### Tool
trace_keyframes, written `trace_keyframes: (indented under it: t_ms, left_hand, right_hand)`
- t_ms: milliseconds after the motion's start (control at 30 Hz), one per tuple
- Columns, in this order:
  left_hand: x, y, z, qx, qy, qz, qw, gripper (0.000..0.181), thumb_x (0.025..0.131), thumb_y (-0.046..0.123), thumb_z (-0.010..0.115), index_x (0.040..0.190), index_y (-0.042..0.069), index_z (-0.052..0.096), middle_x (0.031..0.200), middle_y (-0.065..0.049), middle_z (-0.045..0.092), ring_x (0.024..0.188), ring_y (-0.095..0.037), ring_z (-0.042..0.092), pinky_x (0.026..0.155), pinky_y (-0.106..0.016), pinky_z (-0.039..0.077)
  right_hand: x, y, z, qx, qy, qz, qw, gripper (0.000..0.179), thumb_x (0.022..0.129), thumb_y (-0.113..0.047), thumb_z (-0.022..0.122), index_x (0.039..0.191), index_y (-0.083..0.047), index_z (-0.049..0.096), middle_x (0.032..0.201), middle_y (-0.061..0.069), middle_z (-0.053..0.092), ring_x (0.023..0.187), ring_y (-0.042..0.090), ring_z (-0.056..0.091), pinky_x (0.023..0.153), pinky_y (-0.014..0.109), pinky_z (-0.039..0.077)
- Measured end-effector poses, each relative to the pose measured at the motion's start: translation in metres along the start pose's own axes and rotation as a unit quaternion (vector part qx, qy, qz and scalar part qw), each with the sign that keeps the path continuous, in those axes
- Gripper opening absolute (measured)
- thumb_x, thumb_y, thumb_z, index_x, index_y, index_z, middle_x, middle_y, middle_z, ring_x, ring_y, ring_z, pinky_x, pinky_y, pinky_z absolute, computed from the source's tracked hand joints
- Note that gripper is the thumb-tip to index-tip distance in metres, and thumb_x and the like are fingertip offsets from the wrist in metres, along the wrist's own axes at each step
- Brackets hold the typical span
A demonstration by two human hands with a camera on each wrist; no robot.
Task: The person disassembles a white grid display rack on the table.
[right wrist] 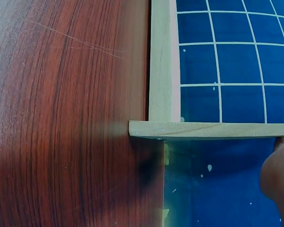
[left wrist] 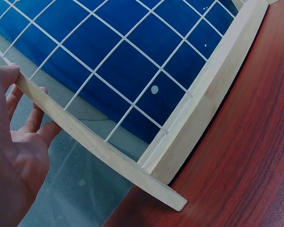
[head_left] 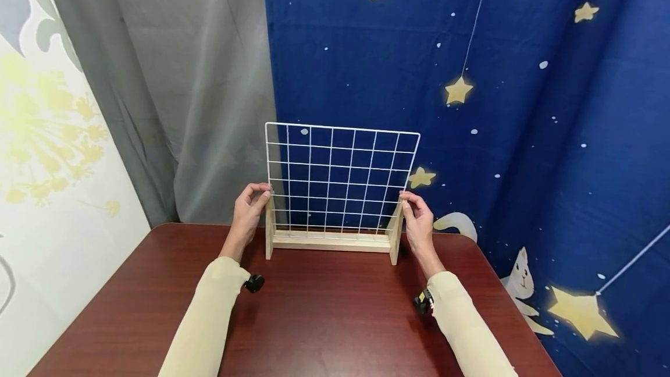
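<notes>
A white wire grid panel stands upright, leaning slightly back, in a pale wooden stand near the table's far edge. The stand has a left side piece and a right side piece, joined by a crossbar low down. My left hand pinches the panel's left edge at the top of the left side piece; in the left wrist view, its thumb lies over that wooden tip. On the other side my right hand pinches the top of the right side piece and the grid edge. Only part of this hand shows in the right wrist view.
The dark red wooden table extends toward me in front of the stand. Behind it hang a grey curtain and a blue curtain with stars. A small black camera sits at the left wrist, another at the right.
</notes>
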State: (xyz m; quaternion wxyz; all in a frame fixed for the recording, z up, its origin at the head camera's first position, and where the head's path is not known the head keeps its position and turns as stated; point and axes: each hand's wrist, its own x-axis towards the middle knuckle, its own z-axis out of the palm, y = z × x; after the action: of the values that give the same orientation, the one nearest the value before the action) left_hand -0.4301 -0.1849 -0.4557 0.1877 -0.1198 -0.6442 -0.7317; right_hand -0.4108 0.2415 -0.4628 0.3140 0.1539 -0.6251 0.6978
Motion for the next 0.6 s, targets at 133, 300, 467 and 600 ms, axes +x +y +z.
trace_keyframes:
  t_ms: [133,300,467,600]
  left_hand:
    - [-0.002,0.002,-0.001,0.001,0.001,-0.008,1.0000,0.033,0.107,0.013,0.063,0.126,-0.011,0.054,0.140,-0.023,0.058,0.114,-0.005,0.068,0.082,-0.020,0.055]
    - [-0.003,0.005,-0.004,0.020,-0.011,-0.014,0.9996,0.031,0.107,0.016,0.063,0.126,-0.008,0.055,0.136,-0.011,0.061,0.111,-0.002,0.068,0.081,-0.021,0.054]
    - [-0.007,0.008,-0.008,0.041,-0.022,-0.011,0.9988,0.029,0.108,0.016,0.062,0.126,-0.006,0.058,0.131,0.003,0.060,0.111,-0.006,0.069,0.081,-0.021,0.054]
    - [-0.011,0.011,-0.010,0.048,-0.029,-0.008,0.9984,0.030,0.108,0.015,0.061,0.127,-0.007,0.057,0.133,0.002,0.058,0.113,-0.008,0.068,0.083,-0.021,0.057]
  right_hand:
    - [-0.001,-0.001,0.002,-0.001,-0.002,0.002,1.0000,0.022,0.103,0.010,0.056,0.123,0.018,0.062,0.138,0.036,0.061,0.126,0.011,0.063,0.109,0.016,0.048]
    - [0.000,0.000,0.001,0.000,0.000,-0.001,1.0000,0.022,0.104,0.010,0.055,0.123,0.018,0.062,0.137,0.036,0.061,0.125,0.011,0.064,0.109,0.016,0.048]
    - [0.001,0.000,0.001,-0.005,-0.004,-0.003,1.0000,0.022,0.104,0.010,0.055,0.123,0.019,0.061,0.137,0.038,0.060,0.125,0.010,0.064,0.109,0.015,0.048]
    - [0.001,-0.001,0.001,-0.003,-0.006,0.003,1.0000,0.022,0.104,0.010,0.055,0.123,0.018,0.062,0.137,0.037,0.061,0.125,0.011,0.064,0.108,0.016,0.049]
